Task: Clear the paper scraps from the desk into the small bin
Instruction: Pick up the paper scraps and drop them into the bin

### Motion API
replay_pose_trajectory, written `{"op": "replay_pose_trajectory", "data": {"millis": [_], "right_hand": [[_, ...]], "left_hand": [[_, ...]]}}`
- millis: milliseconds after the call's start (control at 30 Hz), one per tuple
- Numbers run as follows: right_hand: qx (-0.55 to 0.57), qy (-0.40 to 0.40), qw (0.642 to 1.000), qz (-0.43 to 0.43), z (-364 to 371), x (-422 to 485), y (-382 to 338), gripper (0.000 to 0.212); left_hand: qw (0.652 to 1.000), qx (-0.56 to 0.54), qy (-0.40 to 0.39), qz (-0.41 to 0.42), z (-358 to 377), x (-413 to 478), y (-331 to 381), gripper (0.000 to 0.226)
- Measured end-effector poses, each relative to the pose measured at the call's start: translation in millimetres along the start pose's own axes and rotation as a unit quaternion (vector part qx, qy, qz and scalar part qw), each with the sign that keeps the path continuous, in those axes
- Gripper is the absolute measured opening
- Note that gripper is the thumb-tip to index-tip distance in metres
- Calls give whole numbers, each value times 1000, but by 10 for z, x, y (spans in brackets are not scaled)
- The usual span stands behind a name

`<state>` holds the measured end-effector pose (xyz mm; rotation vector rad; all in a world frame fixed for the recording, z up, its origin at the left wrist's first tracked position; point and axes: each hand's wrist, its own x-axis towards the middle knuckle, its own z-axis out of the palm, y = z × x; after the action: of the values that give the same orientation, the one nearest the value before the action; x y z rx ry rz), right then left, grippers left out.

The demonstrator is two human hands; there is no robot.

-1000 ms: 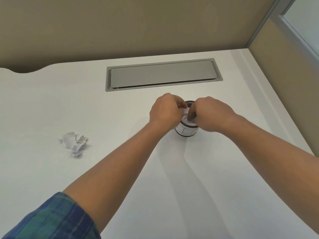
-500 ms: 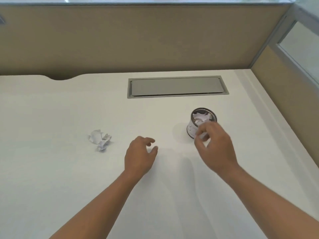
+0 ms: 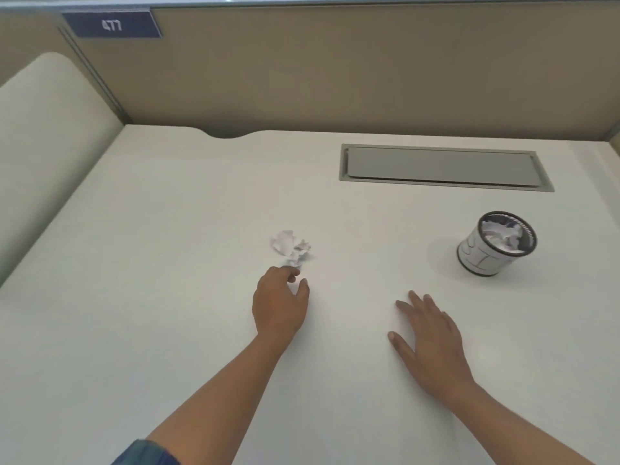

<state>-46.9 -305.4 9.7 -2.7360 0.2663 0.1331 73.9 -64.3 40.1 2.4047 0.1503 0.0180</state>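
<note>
A crumpled white paper scrap (image 3: 291, 249) lies on the white desk (image 3: 167, 263), left of centre. My left hand (image 3: 280, 300) is just below it, fingers apart, fingertips at the scrap's near edge. A small round bin (image 3: 493, 245), white with dark markings and a dark rim, stands at the right with crumpled paper inside. My right hand (image 3: 427, 333) rests flat on the desk below and left of the bin, fingers spread, holding nothing.
A grey rectangular cable hatch (image 3: 443, 166) is set into the desk behind the bin. Beige partition walls (image 3: 335, 68) close the back, with a blue number plate (image 3: 112, 25) at top left. A cream panel (image 3: 43, 146) stands at the left.
Both hands left the bin, where they had pushed paper in. My left hand moved left to the loose scrap; my right hand dropped flat onto the desk. The view shifted left.
</note>
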Motion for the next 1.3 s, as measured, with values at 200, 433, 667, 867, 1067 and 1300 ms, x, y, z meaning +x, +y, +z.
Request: {"op": "replay_pose_trajectory", "data": {"millis": [200,433,667,867,1067,1300], "right_hand": [[-92,-1,996,20,120,9,-119,69],[-118,3,993,28,150,2,-115,67],[-91,11,995,28,133,64,-156,65],[86,44,994,44,82,633,-432,45],[126,-7,991,-35,-74,1321,-1004,38],[102,-67,988,-93,-47,1731,-1445,40]], "left_hand": [[999,1,-2,-50,-67,287,77,35],[995,6,-26,-93,3,413,95,35],[993,-24,-42,-111,-4,412,92,6],[987,-91,-22,-128,-94,169,-11,21],[975,-151,-17,-163,-204,-37,-118,15],[968,-182,-8,-175,-325,-98,-166,11]]}}
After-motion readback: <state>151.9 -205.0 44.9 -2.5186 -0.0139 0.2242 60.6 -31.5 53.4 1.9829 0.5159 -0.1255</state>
